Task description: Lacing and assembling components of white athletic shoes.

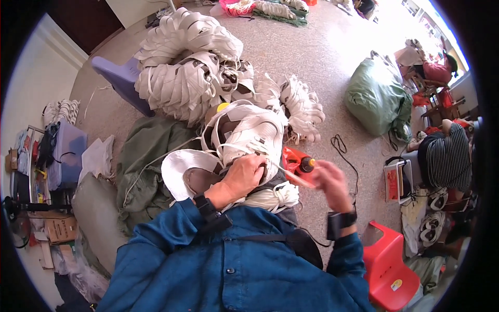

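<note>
A white and grey-brown shoe upper (pixel 253 136) lies on my lap, with pale laces across its front. My left hand (pixel 241 178) is closed on its near part, the fingertips curled by the eyelets. Off to the right, my right hand (pixel 333 188) is smeared by motion. From the upper a pale shoelace (pixel 294 177) stretches to its fingers, which look closed on the end. Beside my left hand is a second upper (pixel 175 169) with a white rim and a brown inside. Below the hands lies a bundle of white laces (pixel 278 196).
Large strings of shoe uppers (pixel 176 86) are piled ahead, beside a purple chair (pixel 122 78). A red bag with a dark-capped bottle (pixel 306 165) is near my right hand. Further right are a red stool (pixel 391 265), a green sack (pixel 375 93) and a seated person in stripes (pixel 446 156).
</note>
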`<state>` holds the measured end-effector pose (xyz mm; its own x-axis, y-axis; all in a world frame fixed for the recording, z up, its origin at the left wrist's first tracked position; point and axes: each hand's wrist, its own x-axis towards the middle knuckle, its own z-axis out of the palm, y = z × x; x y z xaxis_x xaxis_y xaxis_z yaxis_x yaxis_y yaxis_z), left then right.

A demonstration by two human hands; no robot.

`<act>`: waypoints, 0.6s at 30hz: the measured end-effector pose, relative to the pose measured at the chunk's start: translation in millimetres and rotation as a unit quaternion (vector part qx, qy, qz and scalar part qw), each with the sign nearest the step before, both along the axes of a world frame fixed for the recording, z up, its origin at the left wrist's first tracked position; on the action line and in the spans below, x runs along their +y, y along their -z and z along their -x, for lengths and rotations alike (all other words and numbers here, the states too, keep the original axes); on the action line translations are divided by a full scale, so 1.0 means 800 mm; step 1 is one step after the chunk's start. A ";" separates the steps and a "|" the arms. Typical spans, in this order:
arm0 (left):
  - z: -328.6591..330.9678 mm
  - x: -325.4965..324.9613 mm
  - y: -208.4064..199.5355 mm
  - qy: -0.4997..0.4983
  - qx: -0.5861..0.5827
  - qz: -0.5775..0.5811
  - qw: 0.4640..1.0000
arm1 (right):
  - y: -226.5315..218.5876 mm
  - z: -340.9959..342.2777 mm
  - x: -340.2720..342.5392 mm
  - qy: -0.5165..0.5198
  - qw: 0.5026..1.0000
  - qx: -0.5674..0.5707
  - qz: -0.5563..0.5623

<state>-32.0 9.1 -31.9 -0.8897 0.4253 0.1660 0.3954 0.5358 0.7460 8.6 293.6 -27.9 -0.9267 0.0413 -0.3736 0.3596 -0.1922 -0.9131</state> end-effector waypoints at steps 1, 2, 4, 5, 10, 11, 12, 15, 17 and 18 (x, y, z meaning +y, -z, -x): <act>0.001 -0.001 0.001 0.003 -0.004 0.002 1.000 | -0.010 0.007 -0.035 -0.061 0.998 -0.010 -0.017; 0.000 -0.003 0.001 0.001 -0.005 0.000 1.000 | -0.017 0.013 -0.060 -0.122 0.992 -0.020 -0.036; 0.000 0.000 0.002 -0.007 -0.003 -0.016 1.000 | 0.011 0.022 -0.083 -0.151 0.987 0.039 -0.046; -0.001 0.001 0.001 -0.005 -0.003 -0.017 1.000 | 0.024 0.027 -0.087 -0.151 0.984 0.068 -0.057; -0.004 0.000 -0.001 -0.019 -0.011 -0.024 0.999 | 0.026 0.041 -0.101 -0.157 0.952 0.142 -0.223; -0.004 -0.001 -0.001 -0.021 -0.012 -0.025 0.999 | 0.023 0.044 -0.104 -0.162 0.941 0.162 -0.249; -0.004 -0.001 -0.001 -0.021 -0.014 -0.025 0.999 | 0.020 0.046 -0.105 -0.167 0.929 0.184 -0.275; -0.005 0.000 0.000 -0.022 -0.010 -0.026 0.999 | 0.008 0.050 -0.107 -0.178 0.921 0.184 -0.294; -0.005 0.002 0.000 -0.022 -0.002 -0.027 0.999 | 0.002 0.053 -0.105 -0.191 0.894 0.227 -0.336; -0.005 0.002 -0.002 -0.023 -0.005 -0.026 0.999 | -0.001 0.055 -0.105 -0.206 0.863 0.266 -0.376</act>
